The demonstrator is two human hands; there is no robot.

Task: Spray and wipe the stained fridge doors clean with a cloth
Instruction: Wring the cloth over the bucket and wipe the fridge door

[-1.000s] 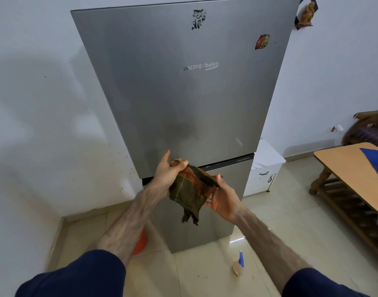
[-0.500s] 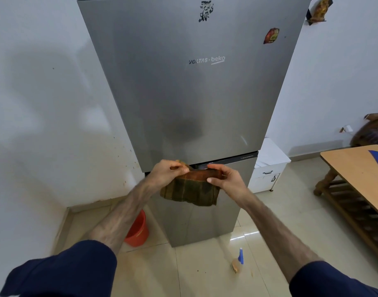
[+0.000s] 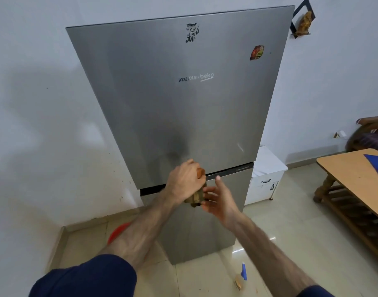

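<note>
A tall silver fridge stands in front of me, with an upper door [image 3: 183,108] and a lower door [image 3: 222,211]. The upper door carries a black smudge near its top [image 3: 192,32] and a dark patch low down [image 3: 179,146]. My left hand [image 3: 185,182] is closed around a bunched brown-green cloth [image 3: 197,195] at the gap between the doors. My right hand [image 3: 220,200] sits beside it with fingers spread, touching the cloth's lower part. A spray bottle [image 3: 241,276] with a blue nozzle lies on the floor below my right arm.
An orange bucket [image 3: 117,232] sits on the floor left of the fridge, mostly behind my left arm. A small white cabinet [image 3: 267,179] stands to the fridge's right. A wooden table [image 3: 355,174] with a blue cloth fills the right side.
The cloth was spread between both hands; now it is bunched into my left hand and my right hand has opened its fingers. The view has tilted up to show the fridge's top edge.
</note>
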